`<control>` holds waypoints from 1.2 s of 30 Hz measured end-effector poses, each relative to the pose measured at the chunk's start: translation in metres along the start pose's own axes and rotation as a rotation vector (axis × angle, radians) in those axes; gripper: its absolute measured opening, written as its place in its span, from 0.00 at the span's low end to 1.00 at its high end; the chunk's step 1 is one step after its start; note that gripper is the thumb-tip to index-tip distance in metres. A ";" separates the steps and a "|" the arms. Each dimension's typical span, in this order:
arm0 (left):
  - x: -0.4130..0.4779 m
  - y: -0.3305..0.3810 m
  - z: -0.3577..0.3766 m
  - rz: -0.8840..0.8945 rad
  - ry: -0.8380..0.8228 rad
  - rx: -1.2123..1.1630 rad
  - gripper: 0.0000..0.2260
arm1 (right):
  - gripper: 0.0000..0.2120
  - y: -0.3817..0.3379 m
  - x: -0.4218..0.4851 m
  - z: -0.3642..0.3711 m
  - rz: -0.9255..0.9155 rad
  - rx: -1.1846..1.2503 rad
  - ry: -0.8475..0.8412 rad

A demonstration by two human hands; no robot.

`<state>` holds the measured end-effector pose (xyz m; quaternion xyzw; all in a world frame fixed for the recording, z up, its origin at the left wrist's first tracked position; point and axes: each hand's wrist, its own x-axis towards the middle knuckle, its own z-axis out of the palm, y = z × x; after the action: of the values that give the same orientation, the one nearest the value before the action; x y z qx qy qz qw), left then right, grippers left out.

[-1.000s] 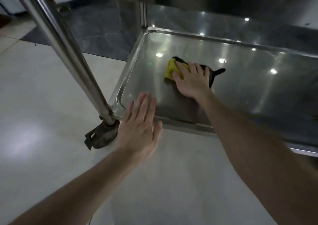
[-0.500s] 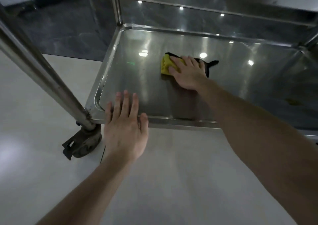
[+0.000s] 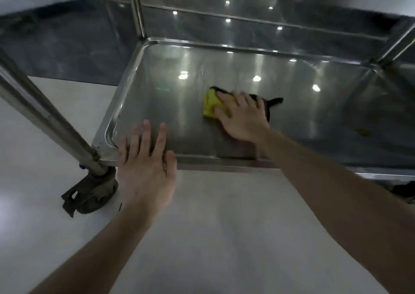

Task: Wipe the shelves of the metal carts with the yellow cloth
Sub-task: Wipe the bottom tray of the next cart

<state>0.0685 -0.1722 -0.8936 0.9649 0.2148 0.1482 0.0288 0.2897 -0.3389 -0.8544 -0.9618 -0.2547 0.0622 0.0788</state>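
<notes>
Against the frame half a second ago, the right hand [image 3: 241,116] and the cloth [image 3: 211,105] under it sit nearer the middle of the shelf [image 3: 157,105], a little further from its left rim; the cloth's dark end [image 3: 275,101] pokes out to the right of the fingers as it did then. The left hand [image 3: 146,170] is at much the same place on the shelf's near edge, close to the near-left corner.

The right hand lies flat, palm down, fingers spread and slightly blurred, pressing the cloth onto the shelf rather than clutching it. The left hand is open and holds nothing, fingers reaching over the near rim, thumb at the rim; whether it rests on the metal cannot be told.

At the shelf's near-left corner a post [image 3: 45,114] slants up out of view, with a dark caster [image 3: 89,195] below it on the pale floor [image 3: 224,226]. A second post [image 3: 137,8] rises at the far-left corner. A small yellowish smear [image 3: 363,132] marks the shelf well right of the cloth. Nothing lies between the cloth and the rims.
</notes>
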 end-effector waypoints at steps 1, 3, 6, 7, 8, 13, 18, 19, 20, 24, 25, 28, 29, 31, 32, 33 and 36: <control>0.001 0.001 0.001 -0.007 0.000 -0.005 0.29 | 0.31 0.005 0.036 -0.008 0.036 0.005 -0.002; 0.002 0.002 -0.001 -0.023 -0.023 -0.017 0.30 | 0.33 0.008 0.075 -0.017 0.076 -0.007 -0.034; 0.004 0.006 -0.013 -0.035 -0.070 -0.042 0.33 | 0.32 0.000 0.051 -0.010 0.072 -0.007 -0.066; 0.006 0.013 -0.018 -0.027 -0.069 -0.060 0.33 | 0.32 0.000 0.027 -0.008 0.041 0.003 -0.069; 0.010 0.023 -0.020 -0.013 -0.052 -0.081 0.32 | 0.31 0.001 -0.003 -0.006 0.002 0.007 -0.079; 0.039 0.084 -0.007 0.071 0.010 -0.096 0.29 | 0.32 0.022 -0.135 0.005 -0.058 -0.045 0.060; 0.042 0.086 0.003 0.054 -0.087 0.019 0.33 | 0.30 0.033 -0.056 0.002 -0.042 -0.037 0.049; 0.043 0.086 0.001 0.044 -0.110 0.028 0.34 | 0.31 0.040 -0.017 -0.004 -0.034 -0.034 0.042; 0.044 0.087 0.001 0.035 -0.124 0.035 0.35 | 0.32 0.047 0.022 -0.012 -0.025 -0.027 0.025; 0.044 0.088 0.003 0.030 -0.115 0.036 0.35 | 0.34 0.059 0.105 -0.028 0.036 -0.042 -0.070; 0.044 0.087 0.003 0.032 -0.122 0.037 0.35 | 0.34 0.055 0.099 -0.025 0.038 -0.035 -0.063; 0.045 0.085 0.003 0.046 -0.140 0.034 0.34 | 0.33 0.048 0.028 -0.010 0.001 -0.015 0.001; 0.045 0.084 0.003 0.052 -0.131 0.030 0.34 | 0.33 0.048 -0.009 -0.005 -0.017 -0.013 0.022; 0.044 0.085 0.005 0.064 -0.103 0.026 0.33 | 0.34 0.051 -0.088 0.003 -0.033 -0.002 0.080; 0.044 0.084 0.005 0.065 -0.090 0.029 0.33 | 0.34 0.053 -0.120 0.005 -0.040 0.004 0.105; 0.044 0.084 0.006 0.065 -0.079 0.031 0.33 | 0.34 0.057 -0.143 0.005 -0.038 0.003 0.112; 0.044 0.085 0.006 0.066 -0.079 0.033 0.33 | 0.35 0.069 -0.143 -0.003 -0.035 -0.023 0.036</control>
<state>0.1427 -0.2311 -0.8772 0.9769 0.1839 0.1075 0.0164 0.2005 -0.4702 -0.8527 -0.9590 -0.2706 0.0406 0.0736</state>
